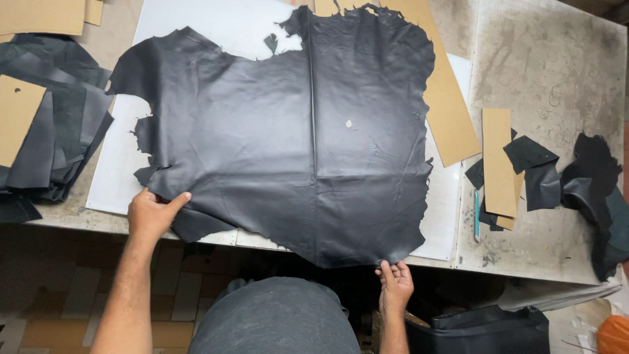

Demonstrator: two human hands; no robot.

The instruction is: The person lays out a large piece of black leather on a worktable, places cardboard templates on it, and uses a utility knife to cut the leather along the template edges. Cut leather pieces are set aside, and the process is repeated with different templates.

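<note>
Step in hand: laying out and smoothing a large black leather hide [282,137] flat on the white board [111,177] that covers the desk [544,65]; judging by the grip at both near corners, the hide is being tugged straight.
Next move: it likely calls for an even pull toward the body from both hands, so the centre crease and the wrinkles near the right hand flatten (a lopsided pull could skew the hide).
Left hand [152,211]: fingers together and laid over the hide's ragged near-left edge, thumb spread out along it; it presses or pinches that flap, though the underside of the grip is hidden.
Right hand [395,285]: below the desk edge, fingertips pinched on the hide's lowest overhanging tip.
Hide: between the hands and stretching away from both, its near edge hanging over the desk front.
Beyond the left hand: a heap of dark leather pieces [52,131] with a tan card pattern [18,118].
Beyond the right hand: tan card strips [498,164] and black scraps [593,183].
</note>
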